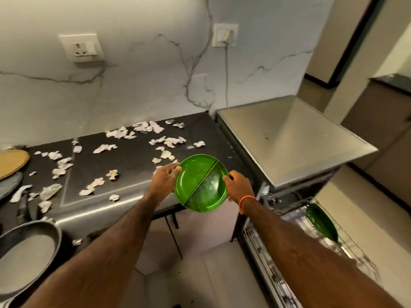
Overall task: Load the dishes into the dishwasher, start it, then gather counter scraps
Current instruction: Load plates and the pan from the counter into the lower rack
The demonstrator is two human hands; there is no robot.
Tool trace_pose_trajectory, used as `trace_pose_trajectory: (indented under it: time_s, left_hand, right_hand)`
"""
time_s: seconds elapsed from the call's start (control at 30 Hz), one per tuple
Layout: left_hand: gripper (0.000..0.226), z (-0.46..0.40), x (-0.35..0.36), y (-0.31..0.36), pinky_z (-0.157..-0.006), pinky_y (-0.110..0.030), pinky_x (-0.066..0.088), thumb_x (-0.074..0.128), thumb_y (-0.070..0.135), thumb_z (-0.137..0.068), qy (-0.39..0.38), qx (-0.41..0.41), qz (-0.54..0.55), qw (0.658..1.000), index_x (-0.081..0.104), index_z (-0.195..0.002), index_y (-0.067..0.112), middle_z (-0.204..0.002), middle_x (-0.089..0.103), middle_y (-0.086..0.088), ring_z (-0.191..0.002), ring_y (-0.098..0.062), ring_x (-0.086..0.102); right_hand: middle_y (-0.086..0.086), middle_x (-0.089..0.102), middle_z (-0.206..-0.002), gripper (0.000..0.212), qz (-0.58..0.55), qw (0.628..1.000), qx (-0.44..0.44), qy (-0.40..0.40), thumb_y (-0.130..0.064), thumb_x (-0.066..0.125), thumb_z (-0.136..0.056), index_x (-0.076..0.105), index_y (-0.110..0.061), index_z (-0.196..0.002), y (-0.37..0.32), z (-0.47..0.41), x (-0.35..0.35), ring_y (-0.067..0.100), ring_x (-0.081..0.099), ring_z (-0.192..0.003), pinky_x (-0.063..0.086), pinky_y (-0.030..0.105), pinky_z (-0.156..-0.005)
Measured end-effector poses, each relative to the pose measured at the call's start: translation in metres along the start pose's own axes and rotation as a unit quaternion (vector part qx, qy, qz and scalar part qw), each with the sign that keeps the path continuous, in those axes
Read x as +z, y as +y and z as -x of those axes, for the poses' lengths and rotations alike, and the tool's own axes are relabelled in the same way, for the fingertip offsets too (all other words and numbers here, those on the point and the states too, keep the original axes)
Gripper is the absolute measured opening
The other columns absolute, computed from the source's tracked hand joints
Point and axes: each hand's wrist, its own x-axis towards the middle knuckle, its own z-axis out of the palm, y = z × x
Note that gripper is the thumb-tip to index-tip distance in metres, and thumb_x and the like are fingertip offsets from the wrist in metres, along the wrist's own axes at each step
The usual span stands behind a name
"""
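Your left hand (165,177) and right hand (239,185) grip opposite rims of the green divided plate (201,183), fingers curled round it, beside the scrap-strewn counter (133,161).

Both hands hold a round green plastic plate (201,182) with a centre ridge, off the dark counter's (133,161) front right corner: left hand (165,177) and right hand (239,185) each have a grip on opposite rims. Crumpled white paper scraps (104,148) litter the counter. Another green plate (321,222) stands in the wire dishwasher rack (347,243).
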Motion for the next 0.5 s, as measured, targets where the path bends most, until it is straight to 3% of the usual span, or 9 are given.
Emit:
trace_pose_trajectory:
  time_s: [0.1, 0.2, 0.27, 0.33, 0.43, 0.5]
  left_hand:
    - [0.025, 0.001, 0.058, 0.015, -0.070, -0.046, 0.060, 0.051, 0.014, -0.105, -0.065, 0.025, -0.023, 0.997, 0.074, -0.103, 0.024, -0.090, 0.073, -0.009, -0.076, -0.019, 0.066]
    - [0.023, 0.002, 0.118, 0.024, -0.073, -0.039, 0.058, 0.052, 0.011, -0.105, -0.119, 0.053, -0.043, 0.991, 0.072, -0.113, 0.015, -0.098, 0.074, -0.008, -0.080, -0.013, 0.067]
    - [0.022, 0.004, 0.162, 0.030, -0.066, -0.035, 0.058, 0.052, 0.013, -0.104, -0.156, 0.060, -0.069, 0.984, 0.073, -0.113, 0.015, -0.093, 0.073, -0.006, -0.073, -0.010, 0.066]
    - [0.018, 0.005, 0.204, 0.035, -0.066, -0.040, 0.060, 0.056, 0.019, -0.102, -0.171, 0.075, -0.108, 0.976, 0.073, -0.108, 0.018, -0.086, 0.071, -0.001, -0.071, -0.012, 0.065]
    - [0.018, 0.009, 0.264, 0.042, -0.079, -0.033, 0.052, 0.059, 0.024, -0.098, -0.194, 0.105, -0.201, 0.954, 0.072, -0.109, 0.018, -0.093, 0.071, 0.000, -0.089, -0.019, 0.067]
    - [0.023, 0.011, 0.299, 0.046, -0.084, -0.031, 0.048, 0.059, 0.025, -0.098, -0.225, 0.112, -0.235, 0.939, 0.070, -0.117, 0.017, -0.105, 0.073, -0.007, -0.102, -0.027, 0.067]
  right_hand:
    - [0.014, 0.066, -0.083, 0.030, 0.035, 0.999, 0.010, 0.036, -0.037, 0.057, -0.096, 0.057, -0.013, -0.078, 0.044, 0.015, -0.049, 0.034, 0.061, -0.081, 0.049, 0.041, -0.075]
    - [0.018, 0.069, -0.092, 0.031, 0.063, 0.995, 0.041, 0.065, -0.034, 0.058, -0.097, 0.065, -0.007, -0.085, 0.089, 0.032, -0.092, 0.037, 0.063, -0.089, 0.048, 0.042, -0.079]
    - [0.013, 0.062, -0.081, 0.030, 0.080, 0.991, 0.078, 0.078, -0.034, 0.056, -0.097, 0.057, -0.012, -0.076, 0.122, 0.046, -0.119, 0.035, 0.061, -0.084, 0.045, 0.040, -0.072]
    - [0.011, 0.057, -0.076, 0.031, 0.079, 0.986, 0.106, 0.100, -0.031, 0.055, -0.097, 0.052, -0.013, -0.072, 0.149, 0.060, -0.143, 0.034, 0.059, -0.080, 0.044, 0.040, -0.070]
    - [0.013, 0.062, -0.081, 0.027, 0.066, 0.977, 0.152, 0.133, -0.029, 0.055, -0.097, 0.059, -0.010, -0.078, 0.186, 0.079, -0.179, 0.032, 0.059, -0.081, 0.046, 0.038, -0.071]
    - [0.010, 0.060, -0.078, 0.029, 0.056, 0.970, 0.182, 0.150, -0.028, 0.056, -0.096, 0.053, -0.016, -0.071, 0.210, 0.089, -0.197, 0.030, 0.057, -0.078, 0.043, 0.036, -0.069]
